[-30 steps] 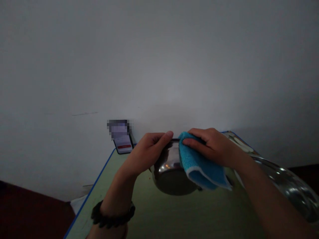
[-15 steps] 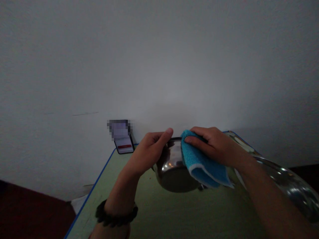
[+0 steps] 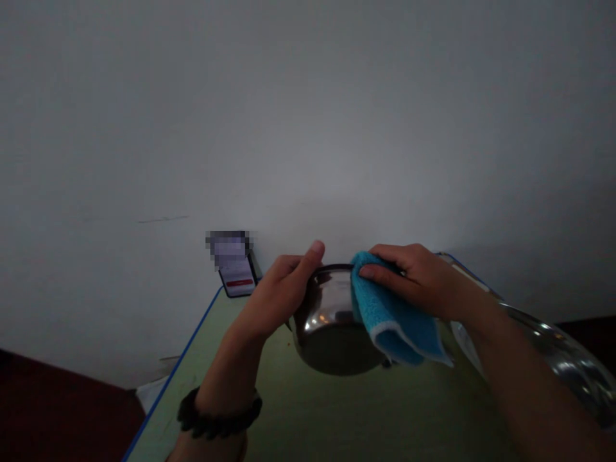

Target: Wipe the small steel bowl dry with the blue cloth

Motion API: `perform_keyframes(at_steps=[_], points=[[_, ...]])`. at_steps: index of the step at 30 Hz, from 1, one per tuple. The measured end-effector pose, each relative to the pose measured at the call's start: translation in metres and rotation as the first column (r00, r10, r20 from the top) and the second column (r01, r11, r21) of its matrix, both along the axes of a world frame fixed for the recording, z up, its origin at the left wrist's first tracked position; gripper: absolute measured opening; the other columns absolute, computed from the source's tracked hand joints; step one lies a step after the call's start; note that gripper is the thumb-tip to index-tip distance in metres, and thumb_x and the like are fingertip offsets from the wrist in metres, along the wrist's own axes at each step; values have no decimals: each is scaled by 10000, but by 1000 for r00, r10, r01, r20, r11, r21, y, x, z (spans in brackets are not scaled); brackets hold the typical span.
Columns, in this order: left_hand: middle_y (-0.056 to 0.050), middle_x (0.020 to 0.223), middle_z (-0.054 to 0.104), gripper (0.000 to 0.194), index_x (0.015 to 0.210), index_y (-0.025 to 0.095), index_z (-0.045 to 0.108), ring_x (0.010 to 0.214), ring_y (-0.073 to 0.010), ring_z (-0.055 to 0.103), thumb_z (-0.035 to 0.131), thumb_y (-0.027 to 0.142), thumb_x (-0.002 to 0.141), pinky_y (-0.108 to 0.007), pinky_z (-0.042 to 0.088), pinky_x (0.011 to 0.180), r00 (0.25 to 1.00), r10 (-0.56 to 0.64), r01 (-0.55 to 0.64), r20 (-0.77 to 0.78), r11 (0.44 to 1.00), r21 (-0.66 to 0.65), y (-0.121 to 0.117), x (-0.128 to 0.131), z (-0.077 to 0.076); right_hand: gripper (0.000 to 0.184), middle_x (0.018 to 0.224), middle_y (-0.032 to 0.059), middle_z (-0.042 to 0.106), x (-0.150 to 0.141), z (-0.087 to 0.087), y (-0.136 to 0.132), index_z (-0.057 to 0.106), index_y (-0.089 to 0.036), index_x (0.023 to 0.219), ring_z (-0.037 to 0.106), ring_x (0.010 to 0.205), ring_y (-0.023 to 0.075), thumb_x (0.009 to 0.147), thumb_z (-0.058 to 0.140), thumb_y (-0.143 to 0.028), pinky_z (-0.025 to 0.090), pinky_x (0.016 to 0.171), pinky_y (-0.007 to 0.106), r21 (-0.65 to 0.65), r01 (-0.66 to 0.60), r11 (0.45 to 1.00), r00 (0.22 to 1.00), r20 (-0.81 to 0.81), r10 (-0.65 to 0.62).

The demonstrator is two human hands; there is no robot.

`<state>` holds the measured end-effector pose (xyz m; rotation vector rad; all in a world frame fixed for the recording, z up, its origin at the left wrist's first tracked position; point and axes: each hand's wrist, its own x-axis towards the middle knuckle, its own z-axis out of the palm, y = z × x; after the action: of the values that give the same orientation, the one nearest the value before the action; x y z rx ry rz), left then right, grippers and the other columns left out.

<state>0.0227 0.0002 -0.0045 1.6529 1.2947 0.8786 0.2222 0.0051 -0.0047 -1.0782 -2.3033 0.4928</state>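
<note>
A shiny stainless steel pot (image 3: pixel 332 308) is tilted above the table, its dark underside towards me. My left hand (image 3: pixel 283 289) is closed on the pot's left side, thumb up by the rim and the other fingers hidden behind it. Between the thumb and fingers of my right hand (image 3: pixel 409 276) is a blue towelling cloth (image 3: pixel 385 314) with a white edge. The cloth is folded over the rim on the pot's right side, and its lower end hangs loose. Part of a dark fitting shows under the cloth near the pot's base.
The pale green table (image 3: pixel 337 417) has a blue edge and stands against a grey wall (image 3: pixel 308 128). A phone (image 3: pixel 238 273) leans on the wall at the back left. To the right, partly behind my forearm, lies a large shiny metal vessel (image 3: pixel 553 346).
My left hand and the pot have shifted slightly left. The right hand with the cloth has moved only a little to the right along the rim.
</note>
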Motion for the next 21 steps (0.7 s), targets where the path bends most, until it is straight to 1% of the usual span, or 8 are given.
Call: perform_keyframes(at_steps=[2,6,9,12,15,17,19,21], points=[[49,460,429,520,547,161,475,406,-71,365,352,590,813,-203,253,396,999,24,-24,35,1000,-16,-1,0,1,357,620,-40,514,-1,0,0,495,-188,714,481,563,83,876,382,-485,323,550,225,19,12,1000,1000,-6,-12],[42,483,458,526,551,154,508,454,-80,413,360,584,815,-202,300,438,999,-51,50,-12,998,-29,-3,2,1,339,689,-19,556,-6,-1,1,529,-184,776,505,622,96,882,381,-471,333,595,235,39,-33,999,999,20,32],[36,481,479,537,571,159,524,460,-91,436,329,592,820,-208,312,448,999,-25,24,-22,1000,-18,-2,1,1,352,671,-26,552,-6,-1,0,533,-187,775,504,605,91,876,380,-488,334,582,229,15,-23,1000,1000,12,23],[33,470,475,552,575,167,515,445,-98,434,276,594,832,-214,307,437,1000,-11,11,-1,1000,-23,-2,0,0,369,638,-34,537,-6,0,-1,526,-186,738,488,577,84,871,381,-497,322,564,228,33,10,999,1000,-1,-10],[31,472,466,551,540,166,497,443,-94,420,288,583,833,-209,303,434,999,-46,45,-26,999,-28,-2,0,-2,353,675,-23,558,-8,-2,-2,541,-180,763,502,614,88,876,388,-477,330,590,230,62,-18,998,1000,6,18],[27,469,470,559,540,165,516,441,-98,425,284,579,835,-210,307,431,999,-17,17,-43,1000,-9,-2,-1,-4,349,688,-23,568,-7,-3,-1,548,-181,785,513,625,88,875,392,-479,337,593,226,48,-37,998,999,9,37],[21,457,480,582,568,167,551,431,-107,438,251,588,836,-216,310,424,998,40,-39,-38,999,11,-2,-2,-6,355,676,-30,565,-7,-4,0,548,-185,783,515,613,84,871,392,-492,340,582,220,24,-30,999,1000,1,30],[8,465,513,614,590,170,571,431,-117,461,213,607,830,-223,316,420,999,39,-39,-25,999,-12,-3,-2,-7,362,664,-33,560,-7,-5,0,547,-185,772,513,601,82,867,394,-499,340,571,217,25,-10,1000,1000,-7,11]])
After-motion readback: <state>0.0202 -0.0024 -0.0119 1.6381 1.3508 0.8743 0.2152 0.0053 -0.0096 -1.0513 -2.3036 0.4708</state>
